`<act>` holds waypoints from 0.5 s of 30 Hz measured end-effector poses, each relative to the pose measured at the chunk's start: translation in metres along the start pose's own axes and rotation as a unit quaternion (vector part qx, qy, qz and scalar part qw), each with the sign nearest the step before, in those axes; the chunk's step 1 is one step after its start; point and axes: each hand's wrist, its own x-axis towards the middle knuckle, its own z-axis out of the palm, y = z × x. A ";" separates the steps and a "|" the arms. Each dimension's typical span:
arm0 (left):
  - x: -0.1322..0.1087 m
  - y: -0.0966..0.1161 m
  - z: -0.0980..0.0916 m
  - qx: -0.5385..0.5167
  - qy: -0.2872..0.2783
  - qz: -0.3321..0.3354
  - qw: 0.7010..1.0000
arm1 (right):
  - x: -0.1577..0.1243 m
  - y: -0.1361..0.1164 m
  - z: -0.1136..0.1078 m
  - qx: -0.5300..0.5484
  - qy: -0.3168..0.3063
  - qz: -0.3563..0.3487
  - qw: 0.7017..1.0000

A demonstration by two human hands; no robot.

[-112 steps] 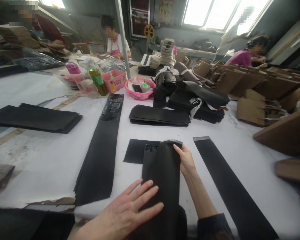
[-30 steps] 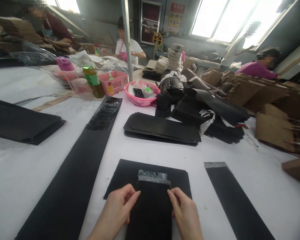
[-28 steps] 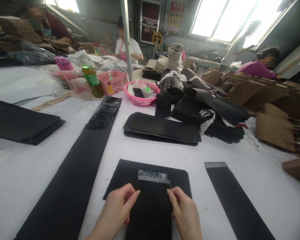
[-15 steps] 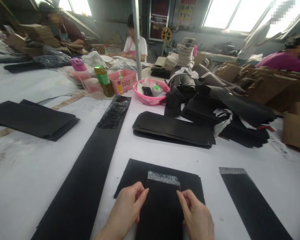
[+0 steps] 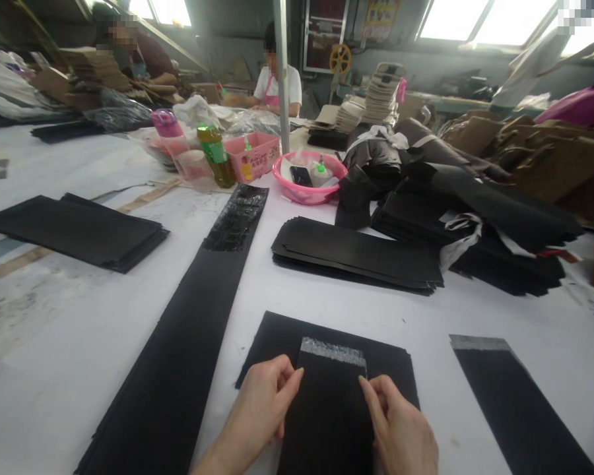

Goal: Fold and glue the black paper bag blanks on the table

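Low in the middle, a narrow black strip (image 5: 329, 415) with a shiny greyish band across its far end lies over a wider black sheet (image 5: 391, 369). My left hand (image 5: 262, 409) pinches the strip's left edge between thumb and finger, just below the band. On the opposite edge, my right hand (image 5: 400, 422) pinches it at about the same height. To the right lies another black strip (image 5: 519, 409) with a grey band at its far end. Long black strips (image 5: 178, 343) are piled on the left, the top one's far end coated with something glossy.
A stack of black pieces (image 5: 351, 254) lies ahead, another stack (image 5: 79, 231) at left. Farther back stand a pink basin (image 5: 309, 192) with a phone, a pink box (image 5: 252, 158) and a green-labelled bottle (image 5: 215, 155). A metal post (image 5: 282, 79) rises behind. Other people sit beyond.
The view has shifted slightly, so everything appears a little farther right. Both hands keep their pinch on the strip's edges, and the strip stays put on the sheet.
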 end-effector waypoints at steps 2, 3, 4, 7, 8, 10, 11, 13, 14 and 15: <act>-0.001 0.003 -0.001 -0.005 -0.002 -0.009 1.000 | 0.002 0.001 0.000 -0.006 -0.023 0.006 1.000; -0.001 0.004 -0.001 -0.005 -0.002 -0.013 1.000 | 0.002 0.002 0.000 -0.009 -0.034 0.010 0.999; -0.001 0.004 -0.001 -0.004 -0.004 -0.014 1.000 | 0.003 0.002 0.000 -0.012 -0.040 0.012 0.999; 0.001 0.000 0.001 0.000 0.004 -0.010 1.000 | 0.005 0.003 0.000 -0.015 -0.038 0.007 0.999; 0.002 -0.002 0.002 0.000 0.008 -0.008 1.000 | 0.005 0.003 0.000 -0.014 -0.034 0.002 0.999; 0.004 -0.006 0.004 0.003 0.017 -0.005 1.000 | 0.005 0.003 0.000 -0.010 -0.023 -0.004 1.000; 0.005 -0.008 0.005 0.007 0.021 -0.005 1.000 | 0.004 0.003 0.000 -0.010 -0.018 -0.005 1.000; 0.006 -0.010 0.005 0.015 0.021 -0.002 1.000 | 0.004 0.003 0.000 -0.008 -0.014 -0.004 1.000; 0.007 -0.010 0.006 0.018 0.021 -0.001 1.000 | 0.004 0.002 0.000 -0.007 -0.012 -0.004 1.000; 0.007 -0.010 0.006 0.020 0.021 0.000 1.000 | 0.004 0.001 -0.001 -0.006 -0.011 -0.003 1.000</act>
